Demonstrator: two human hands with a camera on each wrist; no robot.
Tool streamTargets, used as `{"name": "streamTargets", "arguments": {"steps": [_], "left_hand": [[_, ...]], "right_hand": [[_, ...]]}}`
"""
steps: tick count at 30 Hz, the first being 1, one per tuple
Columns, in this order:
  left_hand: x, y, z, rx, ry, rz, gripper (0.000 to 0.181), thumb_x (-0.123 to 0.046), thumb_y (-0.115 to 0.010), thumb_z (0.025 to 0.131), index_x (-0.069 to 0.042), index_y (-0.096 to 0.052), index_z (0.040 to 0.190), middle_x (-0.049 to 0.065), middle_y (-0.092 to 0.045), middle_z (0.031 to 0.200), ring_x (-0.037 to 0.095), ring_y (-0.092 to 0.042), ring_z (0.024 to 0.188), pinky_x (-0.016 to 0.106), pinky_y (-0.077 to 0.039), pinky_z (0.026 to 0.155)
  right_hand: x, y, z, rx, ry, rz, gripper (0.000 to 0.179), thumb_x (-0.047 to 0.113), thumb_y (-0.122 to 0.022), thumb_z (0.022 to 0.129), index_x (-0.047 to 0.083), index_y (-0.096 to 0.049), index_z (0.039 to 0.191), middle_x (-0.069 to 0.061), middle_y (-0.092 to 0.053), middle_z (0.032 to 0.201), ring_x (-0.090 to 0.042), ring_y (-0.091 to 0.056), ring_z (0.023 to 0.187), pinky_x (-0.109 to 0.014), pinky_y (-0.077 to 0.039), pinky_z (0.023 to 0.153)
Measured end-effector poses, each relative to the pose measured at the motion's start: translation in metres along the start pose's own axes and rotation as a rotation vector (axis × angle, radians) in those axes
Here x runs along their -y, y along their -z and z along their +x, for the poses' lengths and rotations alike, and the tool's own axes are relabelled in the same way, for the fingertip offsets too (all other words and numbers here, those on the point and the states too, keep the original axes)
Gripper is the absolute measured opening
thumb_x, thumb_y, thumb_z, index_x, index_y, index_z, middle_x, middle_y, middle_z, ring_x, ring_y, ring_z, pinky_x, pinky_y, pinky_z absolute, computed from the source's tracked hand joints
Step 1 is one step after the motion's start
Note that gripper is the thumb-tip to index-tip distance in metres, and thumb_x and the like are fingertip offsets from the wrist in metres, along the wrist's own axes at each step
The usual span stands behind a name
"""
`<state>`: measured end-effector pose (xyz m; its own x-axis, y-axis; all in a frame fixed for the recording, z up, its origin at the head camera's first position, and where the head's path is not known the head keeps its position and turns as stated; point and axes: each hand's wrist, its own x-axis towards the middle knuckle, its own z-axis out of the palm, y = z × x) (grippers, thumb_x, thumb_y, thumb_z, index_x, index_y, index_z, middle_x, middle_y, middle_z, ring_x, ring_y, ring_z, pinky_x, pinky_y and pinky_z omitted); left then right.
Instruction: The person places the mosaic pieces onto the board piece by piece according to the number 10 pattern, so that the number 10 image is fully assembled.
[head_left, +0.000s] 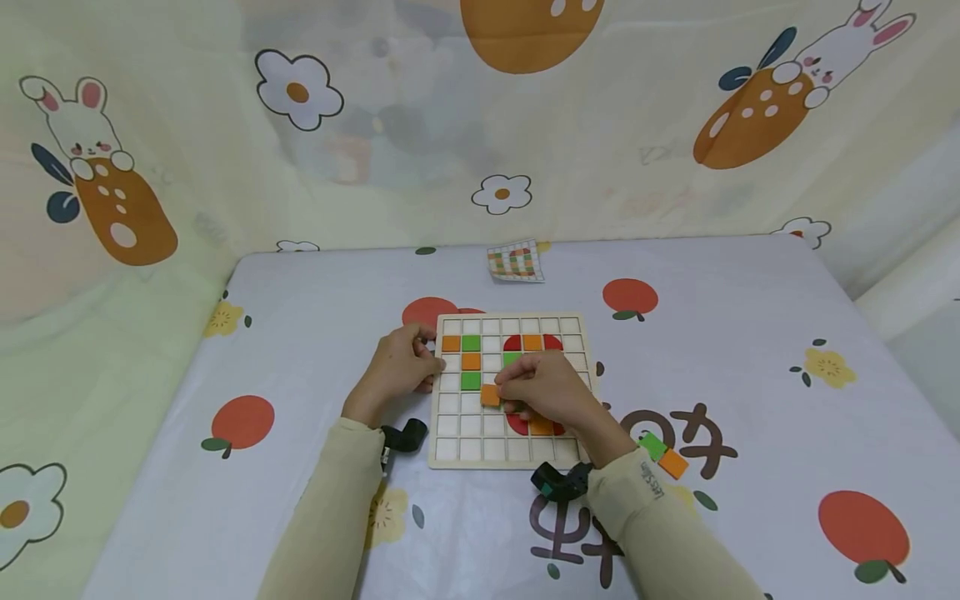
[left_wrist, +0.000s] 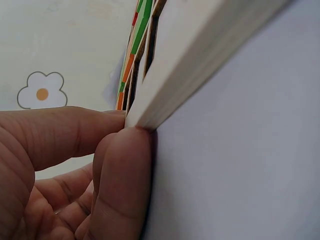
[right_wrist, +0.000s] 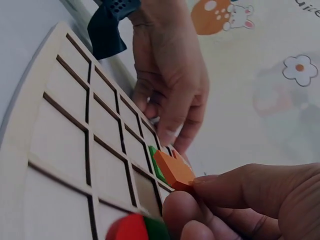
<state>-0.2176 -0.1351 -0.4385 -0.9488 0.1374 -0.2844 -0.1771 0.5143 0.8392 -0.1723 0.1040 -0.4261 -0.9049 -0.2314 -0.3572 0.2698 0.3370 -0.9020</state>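
A wooden grid board (head_left: 456,450) lies on the table with orange, green and red tiles in some of its cells. My left hand (head_left: 397,364) is at the board's left edge; in the left wrist view, finger and thumb (left_wrist: 125,180) hold the rim. Between thumb and fingertips, my right hand (head_left: 551,387) pinches an orange square tile (head_left: 490,395) over the middle of the grid. The right wrist view shows that orange tile (right_wrist: 174,170) tilted above the cells, near a green tile. The right hand hides part of the board's right half.
A small printed pattern card (head_left: 516,262) stands behind the board at the back of the table. To the right of the board, a loose green tile (head_left: 652,447) and an orange tile (head_left: 673,463) lie on the patterned tablecloth, beside my right sleeve.
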Motion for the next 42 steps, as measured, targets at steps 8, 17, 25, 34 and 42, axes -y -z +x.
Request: {"name": "streamTargets", "arguments": {"steps": [8,17,25,34,42], "left_hand": [[-0.002,0.001,0.0,0.001,0.007,0.005,0.042,-0.008,-0.076,0.094,-0.004,-0.057,0.131,0.011,-0.06,0.091,0.016,-0.064,0.062,0.027,-0.06,0.059],[-0.001,0.001,0.0,0.004,-0.007,0.006,0.042,-0.007,-0.076,0.093,-0.003,-0.057,0.131,0.011,-0.06,0.089,0.016,-0.064,0.061,0.027,-0.059,0.059],[0.0,0.001,0.001,0.004,-0.01,-0.003,0.042,-0.007,-0.076,0.093,-0.003,-0.057,0.131,0.011,-0.06,0.089,0.016,-0.064,0.06,0.026,-0.059,0.059],[-0.002,0.001,-0.001,-0.003,-0.002,0.003,0.042,-0.007,-0.076,0.093,-0.004,-0.057,0.13,0.011,-0.059,0.09,0.016,-0.064,0.062,0.026,-0.059,0.059],[-0.001,0.0,0.0,-0.004,0.001,0.001,0.042,-0.007,-0.076,0.093,-0.004,-0.057,0.13,0.01,-0.06,0.089,0.016,-0.064,0.061,0.026,-0.059,0.058]], "right_hand": [[0.008,-0.013,0.005,0.025,0.0,-0.028,0.007,0.008,-0.075,0.093,0.003,-0.075,0.099,-0.01,-0.074,0.08,-0.019,-0.067,0.066,-0.025,-0.055,0.056],[0.007,-0.023,0.008,0.018,0.011,-0.062,0.003,0.007,-0.073,0.094,0.004,-0.075,0.094,-0.009,-0.071,0.074,-0.018,-0.063,0.063,-0.025,-0.051,0.053],[0.009,-0.025,0.007,0.017,0.01,-0.091,0.004,0.007,-0.072,0.095,0.006,-0.076,0.093,-0.009,-0.069,0.074,-0.019,-0.062,0.064,-0.026,-0.051,0.054],[0.009,-0.025,0.006,0.027,0.024,-0.097,0.005,0.006,-0.071,0.096,0.004,-0.076,0.094,-0.009,-0.069,0.074,-0.019,-0.061,0.064,-0.026,-0.051,0.055],[0.008,-0.023,0.005,0.03,0.047,-0.081,0.006,0.005,-0.071,0.096,0.002,-0.076,0.095,-0.01,-0.069,0.075,-0.019,-0.061,0.064,-0.027,-0.051,0.055]]}}
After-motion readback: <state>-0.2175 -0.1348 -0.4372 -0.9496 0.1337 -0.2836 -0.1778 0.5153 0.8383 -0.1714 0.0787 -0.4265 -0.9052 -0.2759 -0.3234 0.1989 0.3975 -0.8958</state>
